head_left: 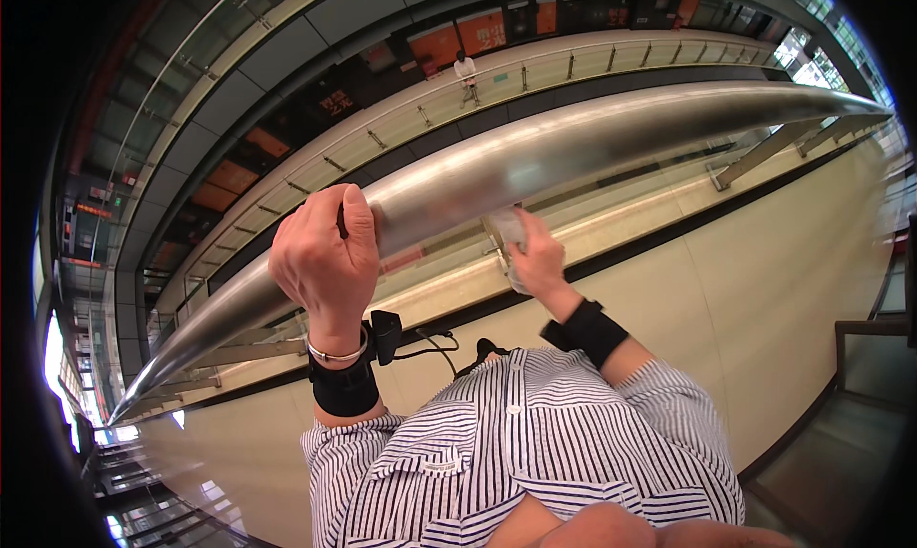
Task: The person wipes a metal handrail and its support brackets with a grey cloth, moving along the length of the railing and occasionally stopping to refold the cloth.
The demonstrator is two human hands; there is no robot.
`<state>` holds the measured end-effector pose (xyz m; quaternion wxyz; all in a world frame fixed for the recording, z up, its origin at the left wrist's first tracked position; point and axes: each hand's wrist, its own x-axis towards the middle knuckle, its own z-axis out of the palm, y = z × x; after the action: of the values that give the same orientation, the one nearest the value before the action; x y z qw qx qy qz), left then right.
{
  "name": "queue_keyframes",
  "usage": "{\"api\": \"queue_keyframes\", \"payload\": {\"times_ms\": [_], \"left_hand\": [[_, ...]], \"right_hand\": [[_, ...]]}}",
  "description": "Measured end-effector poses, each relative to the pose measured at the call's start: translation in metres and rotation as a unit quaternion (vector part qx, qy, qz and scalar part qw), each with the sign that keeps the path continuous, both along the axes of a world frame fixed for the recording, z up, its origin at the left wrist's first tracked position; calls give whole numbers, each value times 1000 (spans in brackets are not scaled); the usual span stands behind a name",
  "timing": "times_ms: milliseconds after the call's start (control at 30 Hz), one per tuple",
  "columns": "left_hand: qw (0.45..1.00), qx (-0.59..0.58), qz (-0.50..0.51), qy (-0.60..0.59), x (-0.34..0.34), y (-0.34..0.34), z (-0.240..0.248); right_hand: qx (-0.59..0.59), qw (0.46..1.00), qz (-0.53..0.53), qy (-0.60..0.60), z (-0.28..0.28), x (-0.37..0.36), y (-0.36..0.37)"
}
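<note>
A thick brushed-metal handrail (535,156) bows across the view from lower left to upper right. My left hand (330,252) is wrapped round it, thumb on top. Below the rail and further right, my right hand (542,257) pinches a thin whitish cloth (509,225), perhaps a tissue. The cloth is against or close beside a metal post bracket (498,247) at the glass panel under the rail; whether it touches cannot be told. Part of the cloth hangs below my fingers. Both wrists wear black bands, and the left also has a bracelet.
Pale floor tiles (669,300) lie on my side of the railing, with a dark strip along its foot. A black cable (435,347) hangs by my left wrist. Across the open atrium, a person (465,67) stands by another glass railing (573,67).
</note>
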<state>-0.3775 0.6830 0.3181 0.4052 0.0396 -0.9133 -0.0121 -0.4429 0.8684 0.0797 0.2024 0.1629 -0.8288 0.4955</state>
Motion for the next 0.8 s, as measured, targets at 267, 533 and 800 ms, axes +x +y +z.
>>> {"api": "queue_keyframes", "payload": {"times_ms": [267,533,800], "left_hand": [[1000,4,-15,2,2,4,1],[1000,-1,-9,-3,1,6,-3],[1000,-6,-3,-5,-1,5,-1]], "right_hand": [[149,948,81,-269,13,-12,-9],[-137,949,9,-283,18,-1,27],[-18,997,-42,-60,-14,-4,-29]]}}
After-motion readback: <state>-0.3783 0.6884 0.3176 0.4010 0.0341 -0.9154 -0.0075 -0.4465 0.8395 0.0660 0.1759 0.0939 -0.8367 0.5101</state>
